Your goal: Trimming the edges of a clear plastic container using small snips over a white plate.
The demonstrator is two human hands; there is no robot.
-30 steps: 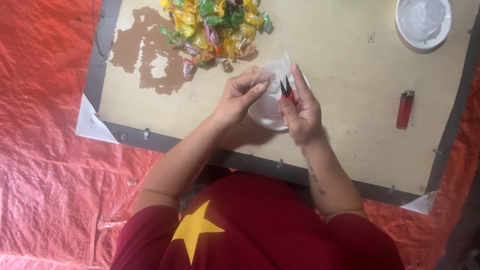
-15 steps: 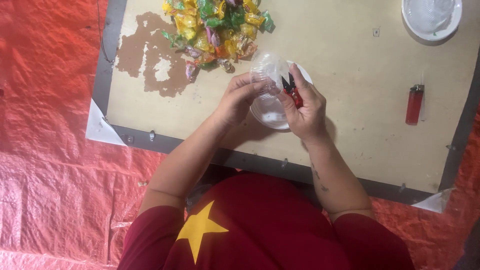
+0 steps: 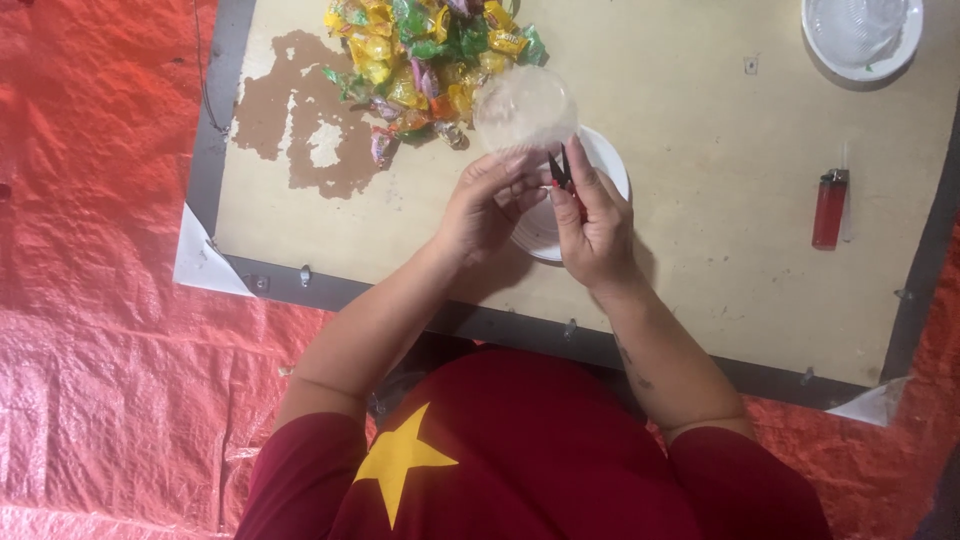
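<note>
Over beige board (image 3: 700, 260): heap of bright wrapped candies (image 3: 425, 60) sat untouched at far edge. Left hand (image 3: 485, 205) pinched small clear plastic bag (image 3: 525, 108), apparently empty. Right hand (image 3: 595, 225) gripped little red-handled snips (image 3: 562, 175) above white bowl (image 3: 600, 160). Red lighter (image 3: 828, 208) unused. Filling barely begun, I'd guess.

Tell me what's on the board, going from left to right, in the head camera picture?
Brown stain → pile of wrapped candies → white bowl under the hands → red lighter
</note>
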